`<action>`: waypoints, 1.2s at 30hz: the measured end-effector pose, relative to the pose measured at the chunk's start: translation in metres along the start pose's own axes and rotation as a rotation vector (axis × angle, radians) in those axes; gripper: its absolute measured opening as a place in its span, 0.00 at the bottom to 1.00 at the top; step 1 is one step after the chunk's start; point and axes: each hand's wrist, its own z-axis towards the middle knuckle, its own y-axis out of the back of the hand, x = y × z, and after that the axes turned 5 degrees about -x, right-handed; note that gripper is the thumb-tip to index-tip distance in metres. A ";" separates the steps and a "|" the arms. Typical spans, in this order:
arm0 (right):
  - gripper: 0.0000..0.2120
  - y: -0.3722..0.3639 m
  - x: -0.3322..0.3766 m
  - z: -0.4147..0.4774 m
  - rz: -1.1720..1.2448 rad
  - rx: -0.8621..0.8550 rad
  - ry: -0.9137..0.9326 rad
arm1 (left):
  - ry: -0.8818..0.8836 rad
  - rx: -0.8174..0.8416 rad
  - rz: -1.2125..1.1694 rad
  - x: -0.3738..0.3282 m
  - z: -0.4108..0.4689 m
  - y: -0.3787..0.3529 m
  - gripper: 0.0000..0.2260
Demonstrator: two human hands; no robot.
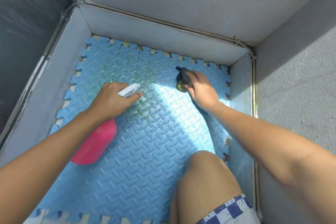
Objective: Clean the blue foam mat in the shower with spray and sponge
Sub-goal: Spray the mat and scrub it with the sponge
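The blue foam mat covers the shower floor. The left hand, at nine o'clock, grips a pink spray bottle, nozzle toward twelve. The right hand, at two o'clock, presses a dark sponge onto the mat.

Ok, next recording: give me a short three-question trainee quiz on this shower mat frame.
1. True or false: the left hand holds the pink spray bottle by its white trigger head.
2. Which hand presses the dark sponge on the blue foam mat?
   A. left
   B. right
   C. neither
3. Fill in: the sponge sits near the mat's far ____ corner.

Key:
1. true
2. B, the right hand
3. right
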 end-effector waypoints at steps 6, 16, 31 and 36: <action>0.21 -0.007 0.011 0.066 0.035 -0.104 -0.182 | 0.034 -0.024 -0.043 0.007 0.005 -0.002 0.25; 0.20 -0.032 0.048 0.118 0.146 -0.132 -0.050 | 0.099 -0.080 -0.059 0.014 0.003 0.008 0.23; 0.19 -0.023 0.064 0.052 0.247 -0.070 -0.251 | 0.206 0.020 0.003 0.057 -0.046 0.039 0.27; 0.17 -0.012 0.109 -0.004 0.265 0.031 -0.114 | 0.214 -0.079 0.092 0.063 -0.057 0.047 0.25</action>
